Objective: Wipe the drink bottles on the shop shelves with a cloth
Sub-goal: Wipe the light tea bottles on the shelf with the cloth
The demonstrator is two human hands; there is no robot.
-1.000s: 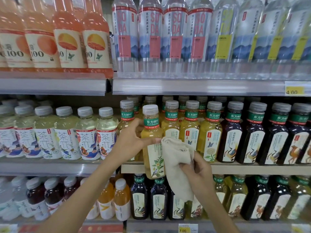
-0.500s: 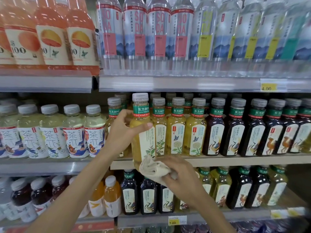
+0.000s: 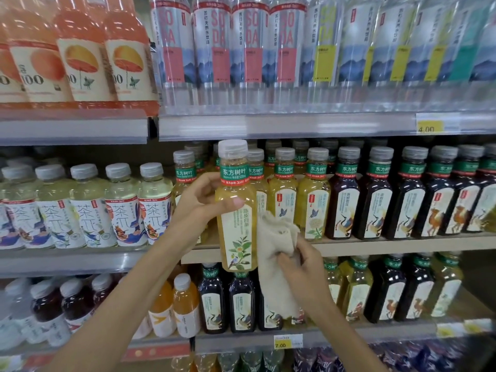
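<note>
At centre frame, the left hand (image 3: 200,204) grips a full yellow tea bottle (image 3: 236,210) by its shoulder; right hand (image 3: 302,264) pinches a soft cloth (image 3: 276,237) against its smooth, likely slippery side

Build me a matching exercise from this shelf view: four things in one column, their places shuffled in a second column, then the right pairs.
Things
1. nearest yellow tea bottle
2. cloth
3. orange drink bottles
4. 7.00 price tag

Places
A. top shelf, far left
B. gripped by the right hand
C. front edge of the lower shelf
D. held up in the left hand

Pairs: 1-D, 2-B, 3-A, 4-C
</note>
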